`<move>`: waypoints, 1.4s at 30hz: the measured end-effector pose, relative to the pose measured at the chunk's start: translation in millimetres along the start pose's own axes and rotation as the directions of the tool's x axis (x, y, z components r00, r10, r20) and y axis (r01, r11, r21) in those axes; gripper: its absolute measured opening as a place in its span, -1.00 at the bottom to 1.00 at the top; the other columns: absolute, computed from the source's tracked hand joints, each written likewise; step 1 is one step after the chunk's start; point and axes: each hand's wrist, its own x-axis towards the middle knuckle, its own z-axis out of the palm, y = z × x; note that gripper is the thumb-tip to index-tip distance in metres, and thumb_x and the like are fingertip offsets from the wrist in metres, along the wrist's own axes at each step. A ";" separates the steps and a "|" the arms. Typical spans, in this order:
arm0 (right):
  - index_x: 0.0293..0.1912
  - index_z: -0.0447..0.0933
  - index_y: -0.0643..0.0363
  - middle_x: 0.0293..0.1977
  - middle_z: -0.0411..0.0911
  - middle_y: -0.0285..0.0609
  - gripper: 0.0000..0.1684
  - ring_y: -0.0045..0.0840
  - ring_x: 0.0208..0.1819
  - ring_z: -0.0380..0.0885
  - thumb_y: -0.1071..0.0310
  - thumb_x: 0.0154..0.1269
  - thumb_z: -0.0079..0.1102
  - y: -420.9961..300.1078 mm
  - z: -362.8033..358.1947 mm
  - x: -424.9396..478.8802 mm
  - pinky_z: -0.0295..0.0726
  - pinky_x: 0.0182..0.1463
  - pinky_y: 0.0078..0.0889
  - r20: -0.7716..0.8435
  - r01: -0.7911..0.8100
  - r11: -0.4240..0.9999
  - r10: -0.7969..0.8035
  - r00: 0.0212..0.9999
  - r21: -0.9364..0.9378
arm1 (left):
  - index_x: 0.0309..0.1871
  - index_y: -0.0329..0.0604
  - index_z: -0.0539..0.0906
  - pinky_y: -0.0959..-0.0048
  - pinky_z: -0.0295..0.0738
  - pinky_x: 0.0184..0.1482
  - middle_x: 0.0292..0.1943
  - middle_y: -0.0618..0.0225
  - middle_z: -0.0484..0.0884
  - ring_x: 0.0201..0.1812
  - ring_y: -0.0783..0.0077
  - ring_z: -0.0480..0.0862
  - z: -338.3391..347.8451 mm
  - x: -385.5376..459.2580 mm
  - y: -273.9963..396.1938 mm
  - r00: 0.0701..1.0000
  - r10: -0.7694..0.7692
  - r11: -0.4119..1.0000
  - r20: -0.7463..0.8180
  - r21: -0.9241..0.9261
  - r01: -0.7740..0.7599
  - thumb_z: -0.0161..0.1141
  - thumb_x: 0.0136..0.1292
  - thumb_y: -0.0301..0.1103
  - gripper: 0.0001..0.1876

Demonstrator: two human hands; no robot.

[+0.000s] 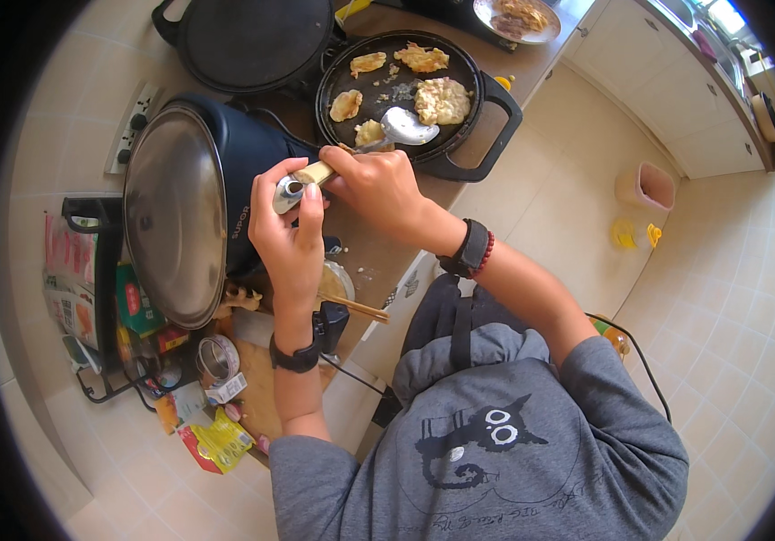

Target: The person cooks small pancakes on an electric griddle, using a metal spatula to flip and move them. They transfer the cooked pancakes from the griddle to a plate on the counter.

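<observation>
My right hand (380, 186) grips the handle of a metal ladle (409, 126), whose bowl hangs over the round black electric griddle (394, 67). With its fingertips my left hand (291, 216) holds a small silvery metal piece with a round hole (289, 191), against the pale end of the handle (314, 174). On the griddle lie several small browned fritters, among them one at the top (422, 58) and one at the left (346, 105). A larger, paler fritter (441, 101) lies at the right. Part of another fritter shows beneath the ladle bowl.
The griddle's raised lid (255, 40) stands at upper left. A dark blue appliance with a metal lid (176, 216) is left of my hands. Chopsticks (360, 308) lie across a bowl (338, 280) near the counter edge. A plate of cooked food (549, 30) stands beyond the griddle.
</observation>
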 end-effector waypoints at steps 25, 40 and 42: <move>-0.57 0.43 0.11 -0.70 0.53 -0.13 -0.84 -0.42 -0.62 0.59 0.27 -0.05 0.15 10.8 29.0 57.8 0.47 -0.60 -0.51 -0.091 -0.169 0.921 0.147 0.985 -0.350 | -0.04 -0.31 0.25 0.46 0.54 -0.39 -0.32 0.09 0.57 -0.46 0.34 0.65 23.5 60.6 -11.8 0.972 0.109 0.916 -0.208 0.401 -0.017 0.03 0.29 -0.37 -0.71; -0.59 0.43 0.11 -0.70 0.53 -0.12 -0.84 -0.41 -0.62 0.59 0.27 -0.09 0.17 4.7 28.5 66.0 0.48 -0.60 -0.49 -0.184 -0.246 0.917 0.195 0.963 -0.314 | -0.03 -0.35 0.26 0.45 0.59 -0.39 -0.26 0.02 0.54 -0.43 0.33 0.65 24.6 70.1 4.8 0.977 0.082 0.949 -0.198 0.314 -0.016 0.03 0.27 -0.44 -0.72; -0.59 0.43 0.11 -0.71 0.53 -0.12 -0.83 -0.41 -0.63 0.59 0.26 -0.09 0.17 5.4 25.1 63.7 0.48 -0.60 -0.49 -0.169 -0.259 0.916 0.215 0.962 -0.306 | -0.04 -0.34 0.27 0.45 0.59 -0.39 -0.26 0.02 0.55 -0.43 0.33 0.65 28.0 68.0 6.1 0.973 0.110 0.937 -0.205 0.347 -0.033 0.04 0.26 -0.44 -0.72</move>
